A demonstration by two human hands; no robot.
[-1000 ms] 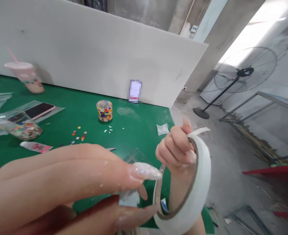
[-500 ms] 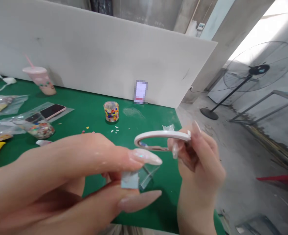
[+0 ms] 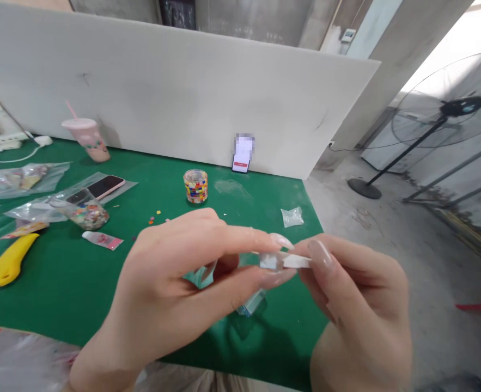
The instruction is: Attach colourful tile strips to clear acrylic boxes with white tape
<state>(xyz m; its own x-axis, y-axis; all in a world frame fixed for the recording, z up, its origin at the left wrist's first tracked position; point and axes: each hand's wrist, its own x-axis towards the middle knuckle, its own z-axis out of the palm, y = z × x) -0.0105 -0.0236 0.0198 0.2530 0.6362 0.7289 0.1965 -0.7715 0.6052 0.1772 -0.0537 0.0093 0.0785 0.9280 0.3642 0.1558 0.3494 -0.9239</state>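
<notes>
My left hand (image 3: 191, 277) is closed, thumb and index finger pinching a small pale blue-white piece (image 3: 268, 262) with a clear part around it. My right hand (image 3: 358, 294) is closed on a thin white loop-shaped piece (image 3: 297, 262), now seen nearly edge-on. The two pieces meet or overlap between my fingertips; I cannot tell whether they are joined. Beneath my hands, a clear and bluish plastic item (image 3: 251, 305) shows in part above the green tabletop (image 3: 175, 348).
A colourful mosaic glass (image 3: 196, 188) and an upright phone (image 3: 242, 155) stand behind. At left are a yellow-handled tool (image 3: 11, 261), a small tube (image 3: 102, 239), a cup of bits (image 3: 89, 213), a pink drink cup (image 3: 88, 140) and plastic bags. A clear packet (image 3: 292, 216) lies at right.
My hands have come together, bringing the pale piece up against the white loop, which has turned from an open oval to edge-on. My left hand has moved right, and the view has shifted.
</notes>
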